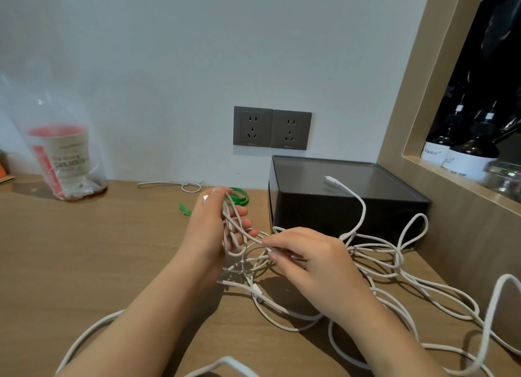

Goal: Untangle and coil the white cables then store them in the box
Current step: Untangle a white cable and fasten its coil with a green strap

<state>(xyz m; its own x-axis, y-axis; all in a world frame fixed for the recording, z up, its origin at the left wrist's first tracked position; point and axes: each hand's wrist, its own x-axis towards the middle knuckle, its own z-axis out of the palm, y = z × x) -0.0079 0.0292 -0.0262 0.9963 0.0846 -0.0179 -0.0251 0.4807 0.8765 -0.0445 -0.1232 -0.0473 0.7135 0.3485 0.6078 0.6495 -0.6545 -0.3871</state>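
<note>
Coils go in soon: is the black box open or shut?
Shut: the black box has its lid on, and a white cable plug rests on top of it.

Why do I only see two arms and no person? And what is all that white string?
There is no machine here. A person wears a camera on their head, so the one picture shows what they see when they look down: their own arms.

The string is white cables, the kind used for charging. The left hand holds a few loops of them. The right hand pinches one strand right beside it. The rest lie tangled on the wooden table.

One plug end rests on top of the black box. Behind the hands lie green ties, and farther left a cup stands in a clear bag. Two sockets sit in the wall.
</note>
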